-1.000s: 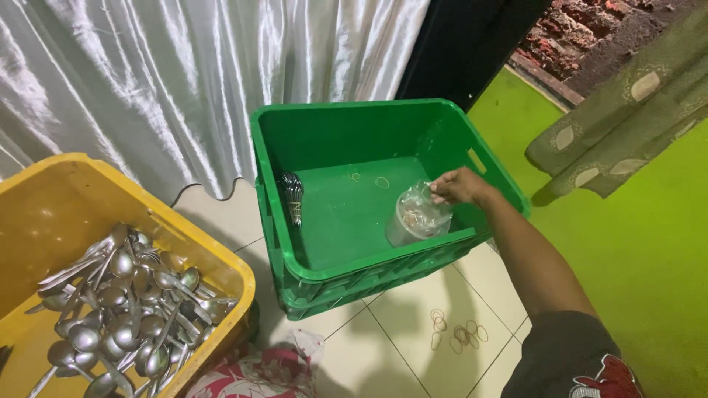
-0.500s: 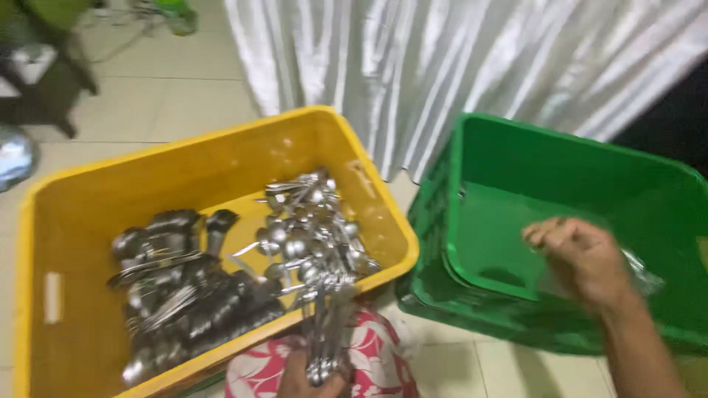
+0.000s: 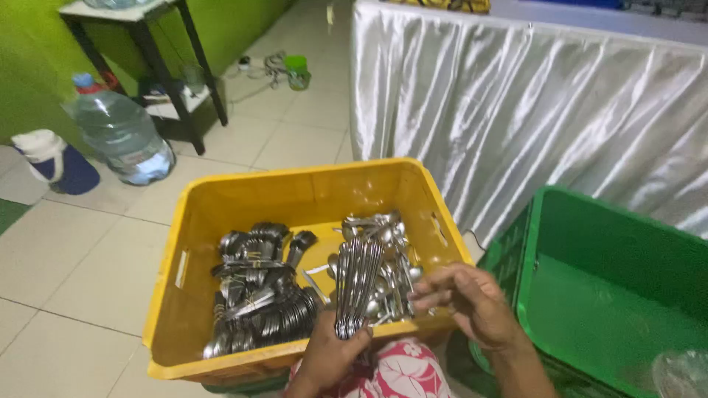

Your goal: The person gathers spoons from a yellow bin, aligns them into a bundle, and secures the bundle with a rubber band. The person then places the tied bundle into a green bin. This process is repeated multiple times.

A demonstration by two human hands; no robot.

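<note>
My left hand (image 3: 330, 354), fingers clamped on spoon bundle (image 3: 357, 284) (handles down) over yellow crate (image 3: 295, 193); right hand (image 3: 472, 304) beside, fingers apart.

Two crates, one yellow crate (image 3: 221, 214) and one green crate (image 3: 590, 236); one water jug (image 3: 118, 133); spoons (image 3: 258, 309) too many to count.

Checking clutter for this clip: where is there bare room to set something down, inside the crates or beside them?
The green crate has a mostly bare floor, with only a clear plastic bag at its near corner. The tiled floor left of the yellow crate is open. The yellow crate is crowded with spoon piles; the left hand grips a spoon bundle.
</note>
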